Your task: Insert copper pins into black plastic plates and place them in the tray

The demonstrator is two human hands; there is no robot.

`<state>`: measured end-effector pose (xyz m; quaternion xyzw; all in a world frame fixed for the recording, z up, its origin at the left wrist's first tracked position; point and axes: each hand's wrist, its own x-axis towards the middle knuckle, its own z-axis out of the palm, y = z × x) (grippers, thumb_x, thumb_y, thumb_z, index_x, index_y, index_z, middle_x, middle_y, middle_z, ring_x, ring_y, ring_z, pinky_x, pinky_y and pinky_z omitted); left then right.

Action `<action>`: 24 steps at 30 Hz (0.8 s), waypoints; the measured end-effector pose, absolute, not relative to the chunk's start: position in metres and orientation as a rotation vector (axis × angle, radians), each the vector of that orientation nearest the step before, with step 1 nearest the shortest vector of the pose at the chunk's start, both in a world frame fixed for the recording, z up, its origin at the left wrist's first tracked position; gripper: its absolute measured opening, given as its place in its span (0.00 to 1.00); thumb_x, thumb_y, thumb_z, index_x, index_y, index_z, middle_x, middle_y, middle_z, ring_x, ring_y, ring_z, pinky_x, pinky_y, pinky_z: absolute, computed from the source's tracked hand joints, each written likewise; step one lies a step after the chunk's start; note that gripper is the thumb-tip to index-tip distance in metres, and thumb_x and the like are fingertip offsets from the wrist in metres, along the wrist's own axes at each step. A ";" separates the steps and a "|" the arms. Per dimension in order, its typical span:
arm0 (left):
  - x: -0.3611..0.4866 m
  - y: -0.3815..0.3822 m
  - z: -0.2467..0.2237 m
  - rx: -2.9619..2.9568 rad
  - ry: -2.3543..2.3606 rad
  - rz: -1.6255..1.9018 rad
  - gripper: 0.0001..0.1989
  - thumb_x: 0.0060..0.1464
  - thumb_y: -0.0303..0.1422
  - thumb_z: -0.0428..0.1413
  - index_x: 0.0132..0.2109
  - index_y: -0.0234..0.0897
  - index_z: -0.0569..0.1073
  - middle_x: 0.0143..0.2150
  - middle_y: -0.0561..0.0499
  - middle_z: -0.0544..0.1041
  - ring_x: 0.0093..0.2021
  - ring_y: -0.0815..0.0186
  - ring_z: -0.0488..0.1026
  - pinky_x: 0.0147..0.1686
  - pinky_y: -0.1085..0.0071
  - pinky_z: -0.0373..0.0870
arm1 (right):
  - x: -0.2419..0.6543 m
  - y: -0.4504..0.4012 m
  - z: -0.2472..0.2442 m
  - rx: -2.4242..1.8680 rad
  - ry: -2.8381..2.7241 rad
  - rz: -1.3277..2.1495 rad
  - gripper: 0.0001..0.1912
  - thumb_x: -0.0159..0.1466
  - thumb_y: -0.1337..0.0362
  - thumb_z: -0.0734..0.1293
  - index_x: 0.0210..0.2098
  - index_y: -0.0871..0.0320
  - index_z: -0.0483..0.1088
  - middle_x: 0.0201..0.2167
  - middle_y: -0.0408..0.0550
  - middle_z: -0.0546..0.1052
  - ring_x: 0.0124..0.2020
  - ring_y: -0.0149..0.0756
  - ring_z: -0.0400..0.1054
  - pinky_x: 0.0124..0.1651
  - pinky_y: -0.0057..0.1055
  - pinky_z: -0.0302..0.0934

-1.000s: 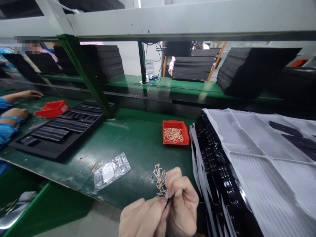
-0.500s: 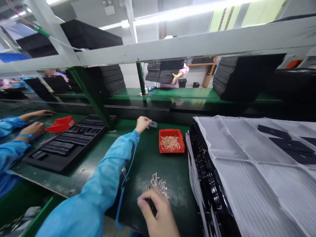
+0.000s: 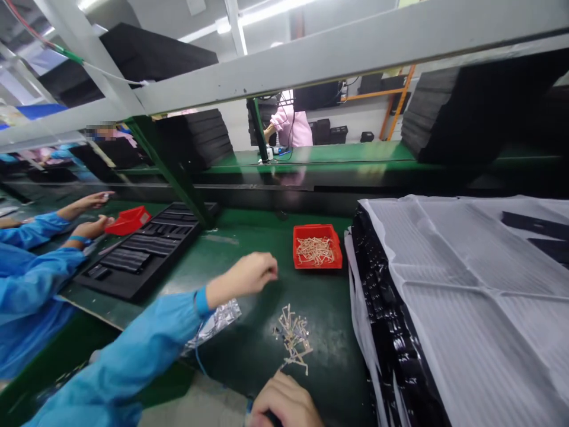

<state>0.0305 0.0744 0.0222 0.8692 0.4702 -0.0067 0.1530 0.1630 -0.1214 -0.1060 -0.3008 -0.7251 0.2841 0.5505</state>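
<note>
My left hand (image 3: pixel 249 273), in a blue sleeve, hangs over the green table with its fingers closed; whatever they hold, if anything, is hidden. To its right is a red bin (image 3: pixel 340 265) full of small beige strips (image 3: pixel 315 250). A loose pile of similar small strips (image 3: pixel 293 335) lies on the table in front of me. At the bottom edge my right hand (image 3: pixel 284 403) is curled just below the pile, close to a strip; its fingertips are partly hidden. Under my left wrist lies a crinkled silvery bag (image 3: pixel 219 320).
Black trays with white sheets (image 3: pixel 466 249) are stacked high on the right. At left, a co-worker's hands (image 3: pixel 89 228) are near another red bin (image 3: pixel 128 220) and a black foam tray (image 3: pixel 142 255). A green post (image 3: pixel 178 178) rises beyond the tray.
My left hand has come back toward me, and the small grey piece it held is out of sight. My right hand has moved lower. The silvery bag shows more. The view has shifted.
</note>
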 end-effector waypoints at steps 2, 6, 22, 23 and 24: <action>0.021 0.036 0.011 2.522 1.143 -0.011 0.03 0.70 0.28 0.58 0.45 0.35 0.78 0.47 0.49 0.80 0.45 0.63 0.79 0.49 0.63 0.78 | 0.171 -0.121 -0.098 -0.716 -1.760 0.674 0.25 0.78 0.50 0.58 0.28 0.54 0.70 0.21 0.41 0.78 0.24 0.30 0.72 0.28 0.27 0.61; 0.020 0.007 -0.020 2.548 0.957 0.110 0.09 0.67 0.22 0.55 0.46 0.40 0.77 0.52 0.48 0.76 0.48 0.64 0.76 0.50 0.71 0.74 | 0.181 -0.121 -0.089 -0.766 -1.806 0.698 0.23 0.78 0.52 0.58 0.29 0.54 0.70 0.22 0.41 0.76 0.26 0.31 0.72 0.29 0.27 0.62; 0.019 0.017 -0.037 2.342 0.921 0.367 0.07 0.71 0.31 0.55 0.41 0.36 0.73 0.41 0.51 0.75 0.42 0.62 0.74 0.46 0.62 0.74 | 0.202 -0.117 -0.078 -0.958 -1.766 0.777 0.21 0.78 0.54 0.59 0.30 0.55 0.70 0.25 0.42 0.77 0.28 0.31 0.73 0.33 0.24 0.67; 0.019 0.017 -0.036 2.315 0.936 0.375 0.07 0.71 0.32 0.55 0.41 0.36 0.73 0.40 0.51 0.75 0.41 0.62 0.74 0.45 0.62 0.74 | 0.203 -0.117 -0.078 -0.958 -1.766 0.779 0.21 0.78 0.54 0.60 0.30 0.55 0.70 0.25 0.42 0.77 0.28 0.31 0.73 0.33 0.24 0.67; 0.018 0.016 -0.035 2.286 0.953 0.387 0.08 0.71 0.33 0.55 0.41 0.36 0.73 0.39 0.51 0.75 0.40 0.63 0.74 0.44 0.63 0.74 | 0.204 -0.117 -0.079 -0.958 -1.764 0.783 0.21 0.78 0.55 0.60 0.30 0.55 0.70 0.25 0.42 0.77 0.28 0.31 0.73 0.33 0.23 0.67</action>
